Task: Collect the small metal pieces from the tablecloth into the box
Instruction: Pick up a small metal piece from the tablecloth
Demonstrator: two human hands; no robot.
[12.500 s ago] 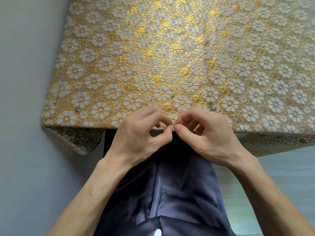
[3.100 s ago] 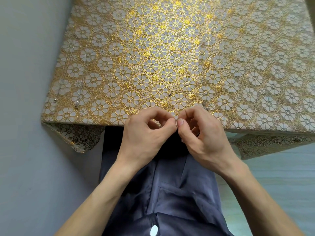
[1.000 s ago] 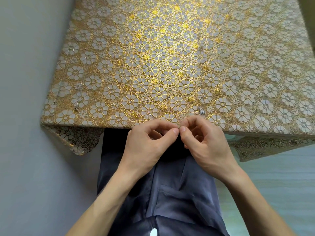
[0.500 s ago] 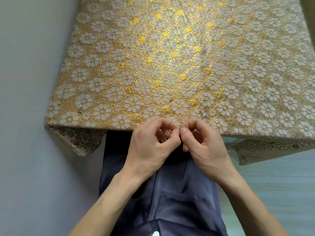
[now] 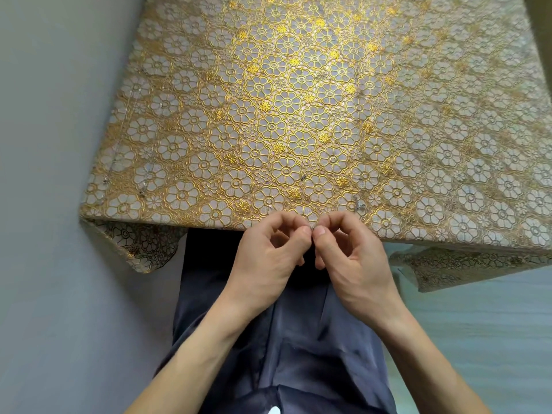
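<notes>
I see the left hand [image 5: 268,252] and right hand [image 5: 354,255] curled, fingertips meeting at the near edge of the tablecloth [image 5: 298,115], whether pinching anything I cannot tell; the nearest metal pieces [image 5: 359,205] lie just beyond the right hand.

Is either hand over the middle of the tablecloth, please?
No, left hand and right hand meet at the near edge of the tablecloth.

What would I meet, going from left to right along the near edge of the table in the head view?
Grey wall → hanging corner of the tablecloth → left hand → right hand → pale floor.
</notes>
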